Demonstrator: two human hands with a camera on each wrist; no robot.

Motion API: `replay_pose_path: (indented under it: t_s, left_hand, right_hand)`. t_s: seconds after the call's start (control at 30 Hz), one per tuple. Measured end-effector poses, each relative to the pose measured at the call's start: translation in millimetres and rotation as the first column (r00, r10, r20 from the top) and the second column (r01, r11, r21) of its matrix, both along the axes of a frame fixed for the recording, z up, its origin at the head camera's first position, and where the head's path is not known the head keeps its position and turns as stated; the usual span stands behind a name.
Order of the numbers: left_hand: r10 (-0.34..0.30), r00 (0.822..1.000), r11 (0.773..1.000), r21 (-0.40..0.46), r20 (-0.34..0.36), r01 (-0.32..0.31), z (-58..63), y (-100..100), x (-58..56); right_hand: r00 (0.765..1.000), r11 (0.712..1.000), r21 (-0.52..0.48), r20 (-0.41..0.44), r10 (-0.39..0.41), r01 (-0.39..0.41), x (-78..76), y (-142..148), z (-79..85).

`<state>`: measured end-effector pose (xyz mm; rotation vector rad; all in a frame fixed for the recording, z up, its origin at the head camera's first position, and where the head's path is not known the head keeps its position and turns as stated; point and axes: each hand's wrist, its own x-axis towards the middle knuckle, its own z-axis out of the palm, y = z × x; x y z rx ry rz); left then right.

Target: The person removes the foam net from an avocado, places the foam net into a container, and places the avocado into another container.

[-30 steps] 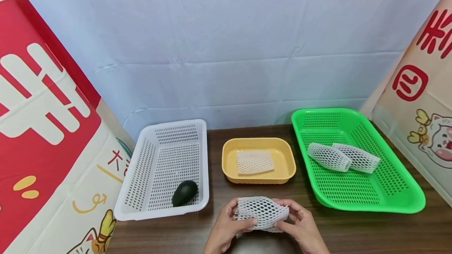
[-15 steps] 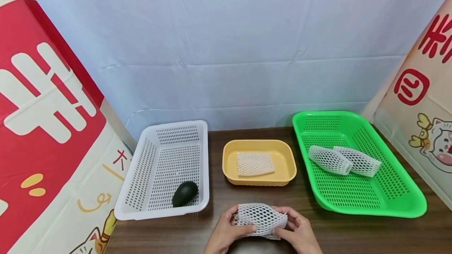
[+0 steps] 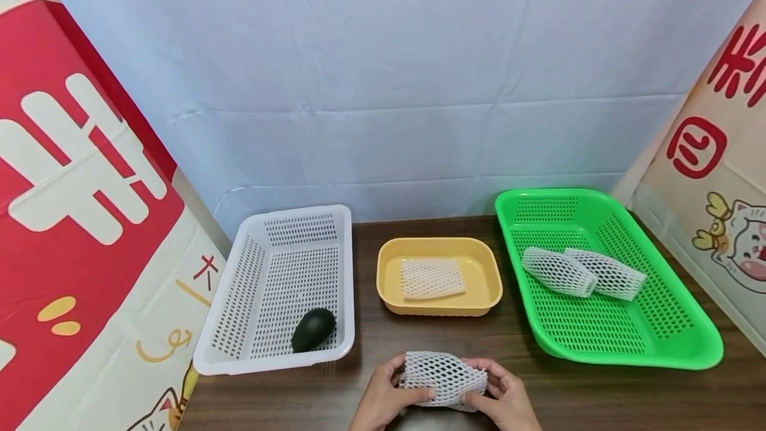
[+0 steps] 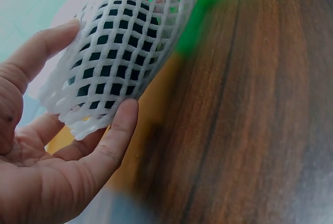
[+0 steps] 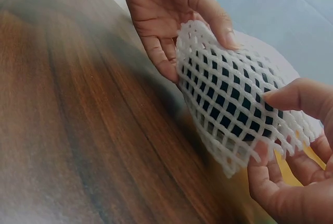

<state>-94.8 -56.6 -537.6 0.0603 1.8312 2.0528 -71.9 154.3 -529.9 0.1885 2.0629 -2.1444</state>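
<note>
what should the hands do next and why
Probably carry the foam sleeve toward the green basket. The left hand and right hand hold it at opposite ends, a dark object shows through much of its mesh, and two similar sleeves lie in that basket.

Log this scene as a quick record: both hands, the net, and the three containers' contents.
Left hand: grips one end of the white foam net
Right hand: grips the other end
Seen through mesh: dark object
White basket: one dark green fruit
Yellow tray: flat foam netting
Green basket: two netted bundles, side by side
</note>
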Motion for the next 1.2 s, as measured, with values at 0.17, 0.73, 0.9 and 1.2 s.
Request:
replay_pose_path:
  t_s: [0.17,0.73,0.9,1.2]
  left_hand:
    - [-0.006,1.0,0.996,-0.087,-0.026,0.004,0.4,-3,-0.4]
    - [0.066,0.997,0.977,-0.202,-0.035,-0.071,-9.0,-1,2.2]
    - [0.062,0.996,0.97,-0.231,-0.066,-0.075,-11.3,-3,-1.0]
    - [0.049,0.996,0.982,-0.178,-0.072,-0.061,-11.2,-3,4.6]
  right_hand:
    - [1.0,1.0,-0.014,0.021,-0.022,0.023,0.5,-2,-3.2]
    - [0.993,0.995,0.022,0.066,-0.095,0.094,3.1,-9,-11.6]
    - [0.994,0.996,-0.034,-0.058,-0.09,0.088,3.8,-10,-13.5]
    - [0.991,0.992,-0.016,0.056,-0.124,0.125,4.5,-14,-20.4]
